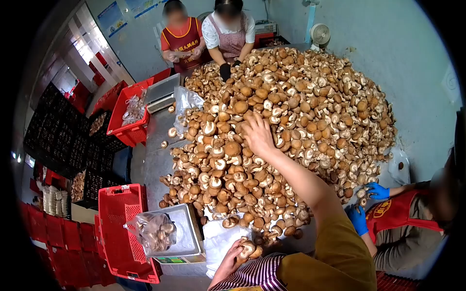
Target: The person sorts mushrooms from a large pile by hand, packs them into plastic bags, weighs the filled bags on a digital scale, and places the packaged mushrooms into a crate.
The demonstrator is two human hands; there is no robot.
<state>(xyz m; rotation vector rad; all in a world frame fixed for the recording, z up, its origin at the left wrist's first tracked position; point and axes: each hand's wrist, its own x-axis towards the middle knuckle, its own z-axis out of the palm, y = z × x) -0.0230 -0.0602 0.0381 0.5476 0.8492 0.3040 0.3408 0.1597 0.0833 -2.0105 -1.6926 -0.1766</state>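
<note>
My left hand is closed around a few shiitake mushrooms, with pale gills and stems showing, close to my body at the table's front edge. Stretched forward, my right hand rests over the large heap of shiitake mushrooms, its fingers apart and their tips among brown caps. Beside my left hand lie white plastic bags. To its left stands a weighing scale, carrying a clear plastic bag of mushrooms.
Red crates stand along the table's left side. A second scale sits farther back. Two people work at the far side; a blue-gloved person handles mushrooms at right. Stacked black crates fill the left.
</note>
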